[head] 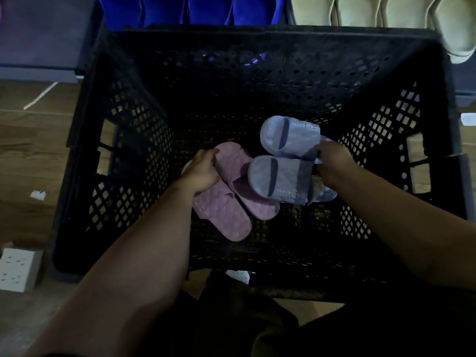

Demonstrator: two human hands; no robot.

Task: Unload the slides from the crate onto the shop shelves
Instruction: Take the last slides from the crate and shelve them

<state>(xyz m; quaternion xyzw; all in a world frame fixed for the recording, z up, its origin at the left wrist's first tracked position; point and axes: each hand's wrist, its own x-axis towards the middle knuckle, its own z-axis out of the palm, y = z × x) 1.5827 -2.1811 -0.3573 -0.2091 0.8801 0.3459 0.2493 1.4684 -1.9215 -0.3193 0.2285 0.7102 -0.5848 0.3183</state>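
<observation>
While the person leans over the black crate (123,140), both bare forearms reach down into it. In the head view, the only one, the crate stands on a wooden floor (31,155) and its near wall is close to the person's legs. Two pairs of slides lie on its perforated bottom, touching each other.

The pink slides (257,204) are to the left of the middle, side by side. The left hand (203,171) is on them: its fingers curl over the far end of the left one and grip it.

The light blue slides (283,176) are to the right, a little further from the person, and the nearer one overlaps the edge of a pink slide. The right hand (332,163) holds this pair at its right ends, with the fingers bent around both. I cannot see the fingertips, because the slides hide them.

Beyond the far wall of the crate, dark blue slides (206,9) stand in a row, and beige slides (373,14) stand just beside them on the right. A white socket strip (18,269) lies on the floor near the left corner of the crate.
</observation>
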